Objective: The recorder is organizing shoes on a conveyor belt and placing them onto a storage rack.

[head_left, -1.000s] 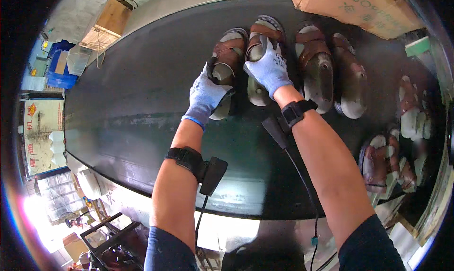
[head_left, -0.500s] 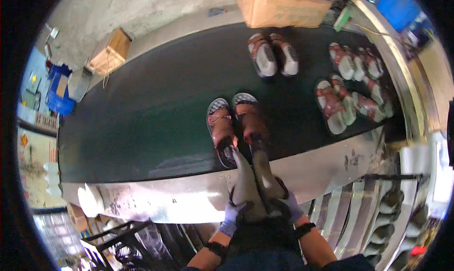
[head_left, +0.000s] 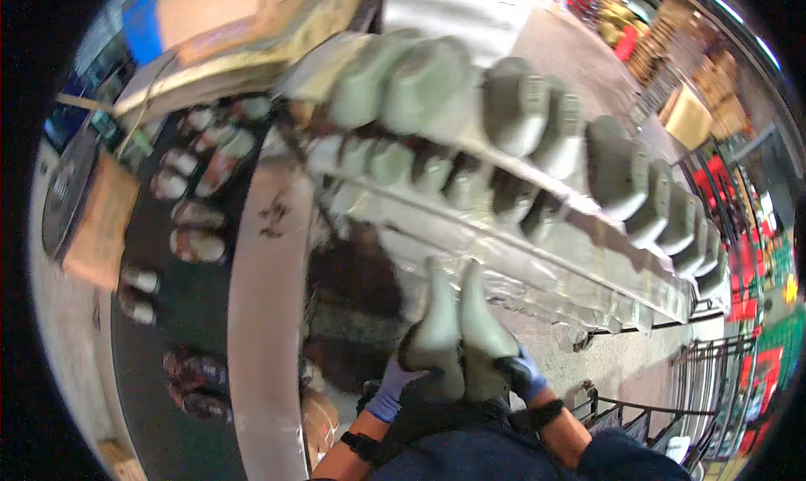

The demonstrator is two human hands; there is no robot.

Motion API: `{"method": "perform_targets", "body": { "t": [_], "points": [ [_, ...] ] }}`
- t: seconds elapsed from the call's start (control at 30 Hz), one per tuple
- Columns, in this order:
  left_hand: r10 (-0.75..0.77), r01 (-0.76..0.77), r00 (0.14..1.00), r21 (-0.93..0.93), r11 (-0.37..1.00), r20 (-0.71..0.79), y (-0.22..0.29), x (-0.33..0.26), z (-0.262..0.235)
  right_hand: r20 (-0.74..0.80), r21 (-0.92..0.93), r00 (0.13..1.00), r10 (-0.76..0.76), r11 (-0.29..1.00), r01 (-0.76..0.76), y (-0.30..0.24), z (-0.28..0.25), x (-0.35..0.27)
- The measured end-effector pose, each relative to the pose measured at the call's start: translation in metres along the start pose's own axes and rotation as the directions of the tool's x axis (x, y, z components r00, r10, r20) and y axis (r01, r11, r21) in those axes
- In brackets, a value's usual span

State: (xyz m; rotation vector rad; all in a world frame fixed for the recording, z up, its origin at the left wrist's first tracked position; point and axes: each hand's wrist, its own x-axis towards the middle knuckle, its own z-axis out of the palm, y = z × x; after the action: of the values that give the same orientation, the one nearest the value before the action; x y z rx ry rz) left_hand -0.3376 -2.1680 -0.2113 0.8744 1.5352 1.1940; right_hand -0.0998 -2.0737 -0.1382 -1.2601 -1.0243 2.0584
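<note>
Two grey shoe lasts [head_left: 457, 326] held side by side, toes pointing up and away from the body, heels down at chest level; left hand [head_left: 395, 393] in a bluish glove curled round the left last's heel, right hand [head_left: 520, 372] likewise wrapped round the right one; both fists closed on the lasts, held tight together as a pair, probably so they stay matched; lasts sit just in front of a slanted metal rack [head_left: 537, 229] and below its rows; rack carries more grey lasts [head_left: 512, 112] pegged in rows, toes outward, likely stored in pairs for easy pick; black wrist straps on both forearms; dark sleeve at lower edge; picture is motion-blurred, fine detail unreadable. Left of the rack a dark conveyor belt [head_left: 159, 330] with a pale curved edge; brownish sandals [head_left: 197, 242] lie on it in pairs, well apart from the hands; cardboard boxes [head_left: 227, 15] beyond the belt; workshop floor pale concrete; red and green crates [head_left: 756, 313] and wire racks at far right.
</note>
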Motion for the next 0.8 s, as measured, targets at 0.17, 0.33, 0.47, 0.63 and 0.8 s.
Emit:
{"method": "perform_targets", "body": {
  "t": [0.17,0.33,0.47,0.63,0.8],
  "points": [
    [-0.179,0.592,0.708,-0.435,0.678,0.684,0.102,0.08,0.174,-0.525,0.273,0.833,-0.177,0.891,0.362,-0.028,-0.137,-0.061],
    [0.203,-0.03,0.908,-0.426,0.904,0.367,0.096,0.196,0.31,-0.466,-0.225,0.737,-0.49,0.871,0.437,-0.126,-0.214,0.011],
    [0.305,-0.527,0.848,0.638,0.561,0.433,0.131,0.21,0.373,-0.346,-0.9,0.677,-0.649,0.433,-0.045,-0.126,-0.315,0.056],
    [0.225,-0.328,0.901,0.245,0.912,0.371,0.096,0.202,0.284,-0.637,-0.423,0.503,-0.584,0.811,0.405,-0.109,-0.231,0.071],
    [0.031,-0.05,0.998,0.333,0.942,0.061,0.039,0.113,0.044,-0.46,-0.152,0.829,-0.319,0.948,0.281,0.046,-0.143,0.105]
  ]
}}
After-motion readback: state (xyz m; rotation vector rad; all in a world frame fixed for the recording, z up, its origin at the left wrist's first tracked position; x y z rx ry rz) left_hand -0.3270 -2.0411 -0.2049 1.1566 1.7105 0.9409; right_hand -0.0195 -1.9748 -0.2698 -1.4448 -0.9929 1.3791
